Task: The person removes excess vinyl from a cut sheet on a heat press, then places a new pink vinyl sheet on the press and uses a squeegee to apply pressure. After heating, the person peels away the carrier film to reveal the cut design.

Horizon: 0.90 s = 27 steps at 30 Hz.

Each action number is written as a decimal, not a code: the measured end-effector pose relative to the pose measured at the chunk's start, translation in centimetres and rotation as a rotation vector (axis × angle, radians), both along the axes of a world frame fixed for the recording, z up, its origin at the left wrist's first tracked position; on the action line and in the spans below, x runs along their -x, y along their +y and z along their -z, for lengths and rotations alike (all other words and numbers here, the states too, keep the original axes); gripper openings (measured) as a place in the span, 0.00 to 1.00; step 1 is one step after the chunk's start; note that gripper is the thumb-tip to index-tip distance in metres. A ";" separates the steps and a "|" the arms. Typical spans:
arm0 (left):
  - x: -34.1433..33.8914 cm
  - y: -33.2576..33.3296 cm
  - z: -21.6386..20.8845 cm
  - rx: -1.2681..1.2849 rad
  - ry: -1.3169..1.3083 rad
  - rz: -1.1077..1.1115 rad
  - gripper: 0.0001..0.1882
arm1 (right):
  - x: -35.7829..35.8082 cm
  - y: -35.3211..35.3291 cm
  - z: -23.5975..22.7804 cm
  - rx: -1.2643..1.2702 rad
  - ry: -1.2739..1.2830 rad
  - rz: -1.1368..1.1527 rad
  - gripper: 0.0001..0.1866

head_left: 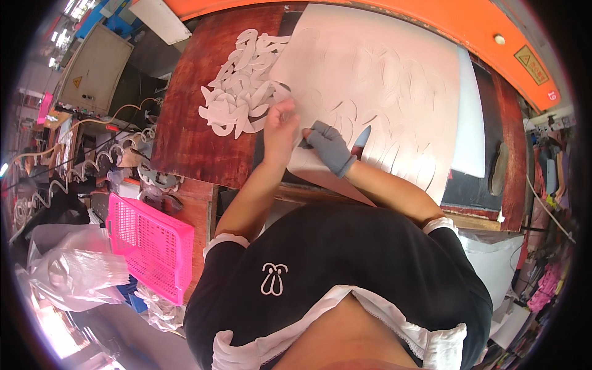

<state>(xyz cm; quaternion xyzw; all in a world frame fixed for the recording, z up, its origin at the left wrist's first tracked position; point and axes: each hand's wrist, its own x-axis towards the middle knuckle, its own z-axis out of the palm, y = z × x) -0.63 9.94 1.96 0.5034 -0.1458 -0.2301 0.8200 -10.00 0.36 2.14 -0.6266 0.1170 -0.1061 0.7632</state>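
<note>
A wide pale pink sheet [364, 68] covers much of the work table, with curved cut outlines across it. My bare left hand [281, 131] is over the sheet's left edge, fingers curled in. Just beyond its fingertips is a small greyish cut piece [282, 92]; whether the fingers touch it is unclear. Close by on the right, my right hand [331, 148] wears a grey glove with bare fingertips and is closed above the sheet's near edge. What it grips is hidden. To the left, a heap of pale curved cut pieces [237, 98] lies on the reddish-brown board [185, 135].
An orange machine beam [431, 24] spans the far side. A light blue sheet [472, 123] shows beneath the pink one. Below left stand a pink plastic basket [154, 246] and clear plastic bags [74, 265]. A coiled hose [80, 169] hangs at the left.
</note>
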 end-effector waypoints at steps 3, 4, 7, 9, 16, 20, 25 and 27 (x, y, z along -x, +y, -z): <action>0.9 -0.5 1.4 -0.117 -0.431 -0.183 0.23 | 0.3 -0.4 0.2 -0.075 0.010 0.108 0.09; 1.1 -0.6 1.9 -0.217 -0.505 -0.226 0.27 | 0.5 -0.4 0.2 -0.027 0.026 0.089 0.09; 1.7 -0.8 2.7 -0.265 -0.445 -0.244 0.28 | 1.4 -0.5 0.0 0.052 0.030 0.062 0.11; 1.6 -0.7 2.7 -0.343 -0.540 -0.262 0.25 | 2.1 -0.6 -0.2 -0.004 0.081 0.119 0.12; 2.6 -0.6 1.1 -0.340 -0.831 -0.300 0.16 | 5.5 -3.6 -1.4 0.083 0.184 0.243 0.14; 5.2 -0.6 1.5 -0.316 -0.871 -0.144 0.15 | 7.6 -7.7 -1.9 -0.367 -0.190 0.219 0.21; 5.7 -0.1 2.8 -0.356 -0.758 -0.061 0.15 | 10.1 -14.3 -3.3 -0.467 -0.206 0.651 0.20; 5.3 -0.1 3.3 -0.319 -0.770 -0.073 0.16 | 11.0 -16.0 -3.7 -0.415 -0.205 0.736 0.20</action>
